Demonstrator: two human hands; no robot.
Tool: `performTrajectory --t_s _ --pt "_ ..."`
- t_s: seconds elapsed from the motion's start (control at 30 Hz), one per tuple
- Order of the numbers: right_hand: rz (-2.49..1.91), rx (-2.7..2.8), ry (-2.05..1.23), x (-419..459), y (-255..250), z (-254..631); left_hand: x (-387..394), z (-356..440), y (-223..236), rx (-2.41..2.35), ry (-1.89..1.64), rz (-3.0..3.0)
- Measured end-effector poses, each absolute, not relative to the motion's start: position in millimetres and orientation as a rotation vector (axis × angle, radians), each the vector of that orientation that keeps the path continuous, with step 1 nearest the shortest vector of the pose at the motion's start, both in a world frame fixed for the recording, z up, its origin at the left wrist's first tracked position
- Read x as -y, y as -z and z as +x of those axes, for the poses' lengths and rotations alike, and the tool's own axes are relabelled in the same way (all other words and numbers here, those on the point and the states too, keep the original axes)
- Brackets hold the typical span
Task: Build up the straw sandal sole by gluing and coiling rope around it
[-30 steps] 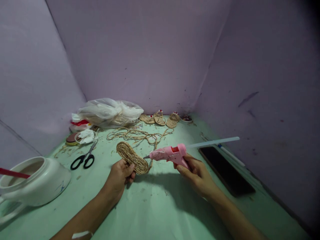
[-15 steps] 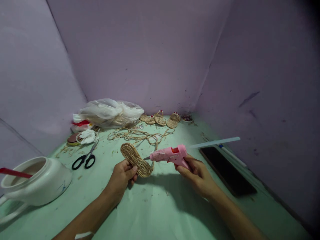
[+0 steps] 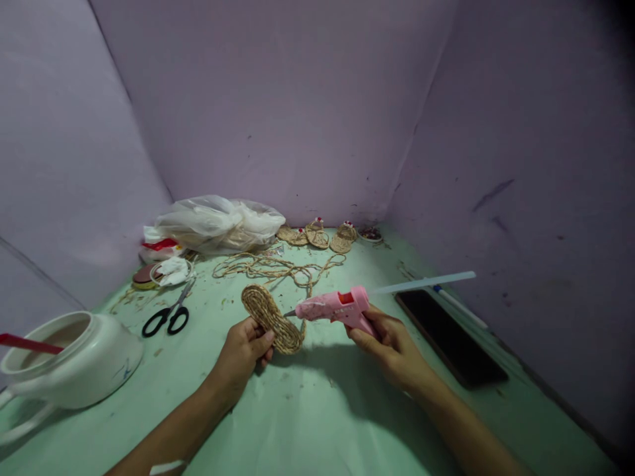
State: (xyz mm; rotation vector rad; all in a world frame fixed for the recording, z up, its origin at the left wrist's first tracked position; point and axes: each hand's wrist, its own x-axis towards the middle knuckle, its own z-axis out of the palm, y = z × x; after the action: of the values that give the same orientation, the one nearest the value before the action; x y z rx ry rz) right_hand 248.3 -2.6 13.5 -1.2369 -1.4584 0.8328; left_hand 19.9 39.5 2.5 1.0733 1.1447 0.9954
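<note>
My left hand (image 3: 249,345) pinches a small sole of coiled straw cord (image 3: 270,318) by its lower left side, thumb on top. In my right hand (image 3: 389,340) is a pink hot glue gun (image 3: 337,307), gripped by its handle. A long pale glue stick (image 3: 421,283) sticks out of the gun's back. The nozzle points left and meets or nearly meets the sole's right edge; I cannot tell whether it touches. Behind the sole, loose straw cord (image 3: 258,266) lies in loops, and a strand comes down toward the sole's right edge, behind the gun.
Black-handled scissors (image 3: 169,316) and a white pot (image 3: 94,360) with a red handle inside are on the left. A plastic bag (image 3: 218,225) and several small woven sandals (image 3: 317,237) line the back wall. At right lie a dark phone (image 3: 451,337) and a pen (image 3: 461,306).
The sole has tilted very slightly in my left hand, its top end shifting a little to the right. The glue gun stays almost in place.
</note>
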Motion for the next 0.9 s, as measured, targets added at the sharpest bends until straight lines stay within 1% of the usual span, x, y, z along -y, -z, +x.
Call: performTrajectory --t_s 0.47,0.67,0.8,0.9 --pt "-1.204 1.485 -0.832 3 -14 248 -40 18 2 -1.136 -0.938 1.134" --pt "-1.249 1.281 -0.892 -2 -17 249 -42 18 2 -1.088 -0.96 1.093" --pt "-1.451 1.039 -0.823 -24 -15 264 -38 15 2 -1.146 -0.956 1.013" --pt "-1.613 0.985 -0.714 -55 -13 282 -31 11 0 -1.171 -0.91 0.989"
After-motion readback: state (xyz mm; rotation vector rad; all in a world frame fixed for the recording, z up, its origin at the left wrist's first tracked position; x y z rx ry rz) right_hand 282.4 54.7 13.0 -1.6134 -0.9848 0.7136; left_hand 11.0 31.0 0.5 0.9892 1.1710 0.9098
